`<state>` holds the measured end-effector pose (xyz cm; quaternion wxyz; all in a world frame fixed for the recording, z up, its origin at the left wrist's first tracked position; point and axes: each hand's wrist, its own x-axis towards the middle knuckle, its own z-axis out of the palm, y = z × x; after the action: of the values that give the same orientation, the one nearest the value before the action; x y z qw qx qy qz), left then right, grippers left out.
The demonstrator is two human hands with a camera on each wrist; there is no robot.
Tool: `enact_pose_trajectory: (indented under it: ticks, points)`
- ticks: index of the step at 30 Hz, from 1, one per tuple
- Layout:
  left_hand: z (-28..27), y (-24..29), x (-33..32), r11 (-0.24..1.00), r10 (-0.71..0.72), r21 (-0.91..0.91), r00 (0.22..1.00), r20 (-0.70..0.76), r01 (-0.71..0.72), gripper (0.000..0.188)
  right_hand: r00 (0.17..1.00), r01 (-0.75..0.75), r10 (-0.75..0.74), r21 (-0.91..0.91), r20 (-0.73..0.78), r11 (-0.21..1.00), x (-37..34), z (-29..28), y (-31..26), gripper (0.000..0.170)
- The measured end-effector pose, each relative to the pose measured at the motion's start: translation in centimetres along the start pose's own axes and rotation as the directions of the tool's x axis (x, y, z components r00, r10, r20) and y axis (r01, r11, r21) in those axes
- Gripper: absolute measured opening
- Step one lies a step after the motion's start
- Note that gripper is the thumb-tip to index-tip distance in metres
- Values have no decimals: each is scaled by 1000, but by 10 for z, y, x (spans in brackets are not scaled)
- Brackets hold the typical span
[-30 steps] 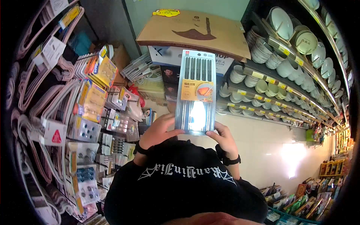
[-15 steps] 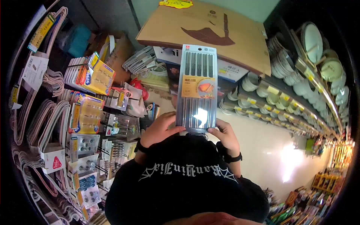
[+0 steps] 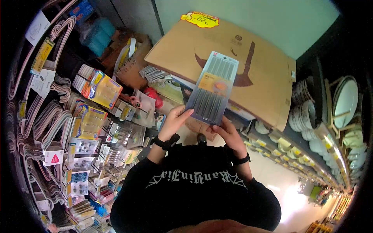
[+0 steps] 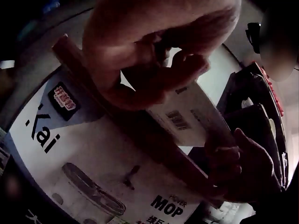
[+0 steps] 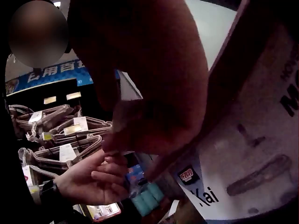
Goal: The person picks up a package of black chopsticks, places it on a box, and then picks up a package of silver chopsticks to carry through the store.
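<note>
A person in a black top [image 3: 186,190] with white lettering holds a flat, clear-fronted pack [image 3: 211,103] of dark, slender sticks in both hands, its upper end leaning to the right above the lap. The left hand [image 3: 176,121] pinches the lower left corner, thumb on the front face; the right hand [image 3: 230,134] has the lower right corner, its thumb at the bottom edge, so each grip is closed about the pack. An orange label [image 3: 214,83] crosses the middle of the front, and a barcode [image 4: 177,120] shows on the pale back. Beyond the pack, in the head camera's line of sight, lies a brown carton [image 3: 175,50] printed with a dark shape and topped by a yellow price tag [image 3: 200,19]; whether the two touch cannot be told. Below the carton is a white-and-blue box [image 4: 88,149] marked "Kai" and "MOP." At left hang bundled hangers [image 3: 58,126] and carded goods [image 3: 101,90]; at right, stacked bowls [image 3: 302,115] and upright plates [image 3: 345,101] line the shelves, near a sunlit floor.
</note>
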<state>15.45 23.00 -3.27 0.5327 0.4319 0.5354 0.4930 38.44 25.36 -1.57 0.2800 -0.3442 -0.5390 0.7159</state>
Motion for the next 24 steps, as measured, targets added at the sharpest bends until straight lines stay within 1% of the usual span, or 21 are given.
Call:
enact_pose_trajectory:
  ticks: [1,2,4,5,6,8,9,10,12,15,18,19,22,23,24]
  points:
    - [8,2,7,998,-31,-49,999,-41,29,28,998,14,-12,-38,54,999,8,-12,4,29]
    - [11,-2,13,998,-26,-66,998,-51,23,29,999,-15,17,-35,36,999,10,-19,2,21]
    - [15,-11,25,995,-19,-98,997,-78,11,30,987,-1,22,-132,160,991,21,-39,5,24]
    - [19,-10,27,982,-47,-187,994,-102,27,27,981,-32,60,-152,182,988,26,-47,7,23]
    - [19,-20,29,968,-75,-247,991,-114,44,29,977,-16,41,-121,208,993,32,-51,11,24]
    - [21,-38,31,967,-13,-254,990,-143,-24,29,960,-42,66,-92,273,995,43,-58,14,26]
    - [21,-45,29,975,0,-222,990,-144,-32,29,946,-48,80,-109,315,993,49,-63,19,27]
    - [20,-49,30,983,41,-173,992,-122,-62,26,953,-82,91,-46,288,996,53,-60,15,25]
    - [24,-46,23,992,74,-92,983,-167,-90,22,940,-101,91,15,329,995,66,-58,10,26]
    - [23,-51,12,997,16,-70,970,-242,-34,18,988,-56,58,-18,146,998,75,-44,-4,26]
    - [19,-55,-2,992,-44,-128,946,-321,3,16,986,-65,46,112,162,992,83,-36,14,26]
    - [20,-48,-9,995,-48,-97,935,-353,15,15,976,-21,-9,137,217,990,86,-33,19,26]
    - [18,-38,-33,1000,11,-9,905,-425,-17,16,925,-99,50,112,376,989,90,-16,29,26]
    - [18,-32,-44,999,7,32,894,-449,8,16,892,-70,27,79,451,994,90,-9,25,24]
    - [15,-30,-57,1000,17,7,883,-468,-16,16,881,-76,46,47,471,996,90,2,25,20]
